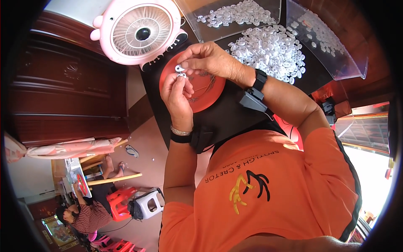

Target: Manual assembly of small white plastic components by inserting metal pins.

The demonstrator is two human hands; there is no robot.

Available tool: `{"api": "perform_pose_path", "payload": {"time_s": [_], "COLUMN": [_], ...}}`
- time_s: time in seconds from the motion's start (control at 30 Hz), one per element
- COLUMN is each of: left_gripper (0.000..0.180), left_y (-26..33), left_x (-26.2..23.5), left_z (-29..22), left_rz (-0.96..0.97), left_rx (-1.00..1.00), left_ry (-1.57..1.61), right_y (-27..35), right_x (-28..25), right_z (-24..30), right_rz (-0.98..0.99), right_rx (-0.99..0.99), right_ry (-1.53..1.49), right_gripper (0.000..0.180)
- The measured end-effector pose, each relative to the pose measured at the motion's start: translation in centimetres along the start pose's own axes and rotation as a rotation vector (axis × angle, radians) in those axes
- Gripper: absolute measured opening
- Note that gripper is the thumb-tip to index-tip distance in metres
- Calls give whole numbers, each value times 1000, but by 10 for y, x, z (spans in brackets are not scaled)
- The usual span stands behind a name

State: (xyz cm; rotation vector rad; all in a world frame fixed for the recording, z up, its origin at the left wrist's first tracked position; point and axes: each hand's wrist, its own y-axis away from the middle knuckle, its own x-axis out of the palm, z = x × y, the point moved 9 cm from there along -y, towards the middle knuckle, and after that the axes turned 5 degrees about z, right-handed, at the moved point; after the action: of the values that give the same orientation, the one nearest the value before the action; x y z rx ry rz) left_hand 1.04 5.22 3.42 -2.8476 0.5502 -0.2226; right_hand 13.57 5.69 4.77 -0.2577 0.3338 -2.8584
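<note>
Between the thumb and fingertips of my right hand (210,61) is a small white oval plastic piece (179,68) with a dark hole in it. Just below it, my left hand (178,97) pinches another small white plastic piece (181,75). The two pieces are close together; whether they touch is too small to tell. Both hands are over a round red plate (215,93), on which thin dark wire-like bits (205,86) lie scattered. To the right of my right hand, a large heap of similar white pieces (268,52) lies on the dark table (235,117).
A pink animal-shaped fan (95,34) stands at the table's far left. Clear plastic bins (350,69) with more white pieces are at the far edge. On the floor to the left are red and white stools (147,204) and a slipper (132,151); another person (90,216) sits there.
</note>
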Motion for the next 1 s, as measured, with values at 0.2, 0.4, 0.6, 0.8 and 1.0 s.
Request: {"api": "perform_pose_path", "payload": {"time_s": [0.2,0.4,0.6,0.8,1.0], "left_gripper": [16,16,16,16,14], "left_y": [1,-3,-5,-2,-2], "left_x": [-1,-2,3,0,0], "left_z": [-9,-1,5,2,7], "left_rz": [-44,7,92,19,-11], "left_rx": [79,7,-11,-34,-75], "left_ry": [68,157,304,61,-10], "right_y": [3,4,1,-2,-1], "right_x": [0,17,14,-5,-6], "right_z": [7,19,9,-4,-4], "right_rz": [3,151,209,82,33], "right_rx": [-20,-187,-105,47,102], "right_ry": [97,326,209,179,187], "right_gripper": [16,18,17,19,19]}}
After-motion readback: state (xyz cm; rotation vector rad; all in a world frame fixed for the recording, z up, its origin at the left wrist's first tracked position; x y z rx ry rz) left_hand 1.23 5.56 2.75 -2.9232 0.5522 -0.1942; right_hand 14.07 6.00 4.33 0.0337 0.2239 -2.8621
